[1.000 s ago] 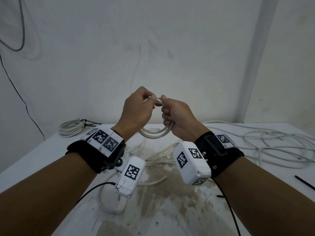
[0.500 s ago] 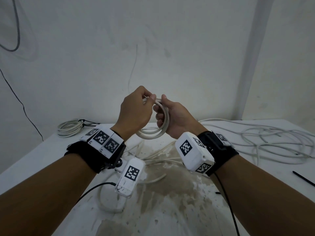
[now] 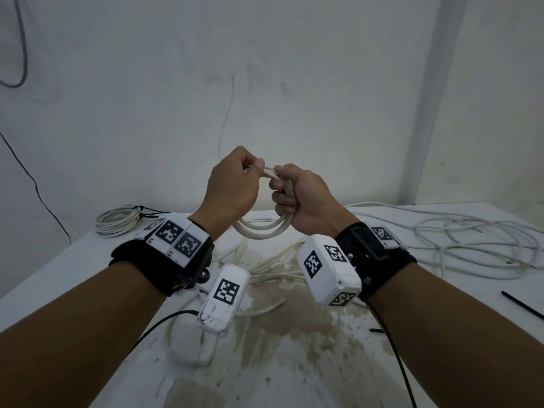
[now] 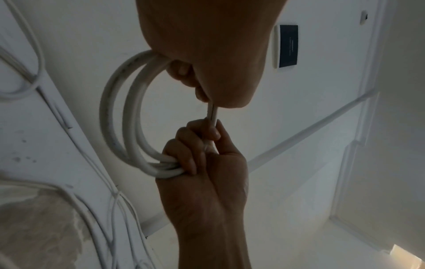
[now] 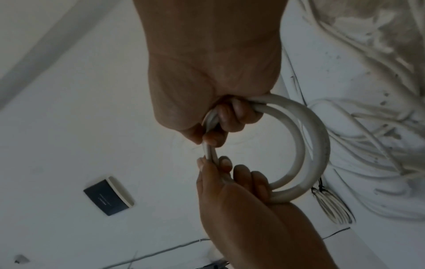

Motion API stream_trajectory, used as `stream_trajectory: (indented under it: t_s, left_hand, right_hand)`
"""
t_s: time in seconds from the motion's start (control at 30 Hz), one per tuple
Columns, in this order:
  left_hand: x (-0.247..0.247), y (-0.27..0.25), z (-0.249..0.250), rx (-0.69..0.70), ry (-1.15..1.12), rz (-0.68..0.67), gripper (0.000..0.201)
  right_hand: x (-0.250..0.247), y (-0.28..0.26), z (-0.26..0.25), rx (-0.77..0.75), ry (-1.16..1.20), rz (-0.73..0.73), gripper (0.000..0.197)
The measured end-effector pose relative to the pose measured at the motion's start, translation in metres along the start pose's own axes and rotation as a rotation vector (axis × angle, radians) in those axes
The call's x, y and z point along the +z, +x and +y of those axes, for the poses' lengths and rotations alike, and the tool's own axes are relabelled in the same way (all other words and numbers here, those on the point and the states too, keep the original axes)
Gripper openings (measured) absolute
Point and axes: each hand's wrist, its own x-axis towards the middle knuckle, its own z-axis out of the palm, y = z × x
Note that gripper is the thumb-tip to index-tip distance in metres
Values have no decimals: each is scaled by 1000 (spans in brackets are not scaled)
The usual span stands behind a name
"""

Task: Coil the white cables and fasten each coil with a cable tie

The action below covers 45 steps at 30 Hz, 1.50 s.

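here the left hand (image 3: 232, 184) and right hand (image 3: 303, 198) both grip one smooth round white coil (image 3: 262, 231) — fingers curled tight.

L hand (image 3: 232, 184) raised, grip curled, R hand (image 3: 303, 198) alongside, fisted

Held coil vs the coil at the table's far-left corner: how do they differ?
The held coil hangs in the air, gripped by the left hand and right hand; the corner coil lies flat on the table. The held coil shows only a few loops and no tie; the corner coil has more turns and a dark tie around it. The held coil looks smaller across. Both are white cable.
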Motion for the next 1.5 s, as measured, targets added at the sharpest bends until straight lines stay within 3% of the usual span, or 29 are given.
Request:
stream_trajectory:
  t_s: [0.13,0.23,0.33,0.43,0.57,0.77,0.87,1.07,1.23,1.33,1.4,1.5]
  left_hand:
    - [0,1,0,-145,-97,-153,17]
    - [1,1,1,-144,-153,-70,16]
    - [0,4,0,-200,-275,24,20]
    - [-2,6,0,-232,-313,50,23]
    - [-3,6,5,-209,-284,69,25]
    - [-2,0,10,-88,-126,81,22]
    - [2,-2,12,-58,-115,80,22]
    - [6,-4,8,-66,-140,112,23]
    - [9,-10,7,80,-8,2,20]
    - [8,-10,5,140,29,-51,19]
    - [8,-8,4,101,-24,-87,18]
    - [8,-11,4,-95,-287,-141,22]
  right_hand:
    - [-3,-5,2,-43,-83,74,30]
    - [-2,-6,4,-53,-86,99,22]
    - [-4,-9,6,-24,-3,46,41]
    - [-8,-15,9,-15,116,-65,46]
    - [-8,-18,13,-67,119,-117,38]
    - [-3,-17,7,-66,-7,-17,50]
    - [-1,-15,6,-68,-36,57,45]
    - [-10,-17,8,-61,-24,18,37]
    - [-9,-15,1,-8,-184,93,51]
    - [-6,-14,-2,-26,-305,103,46]
    - [-6,-13,-2,-50,-298,120,42]
    - [-6,-11,-2,-65,-190,203,41]
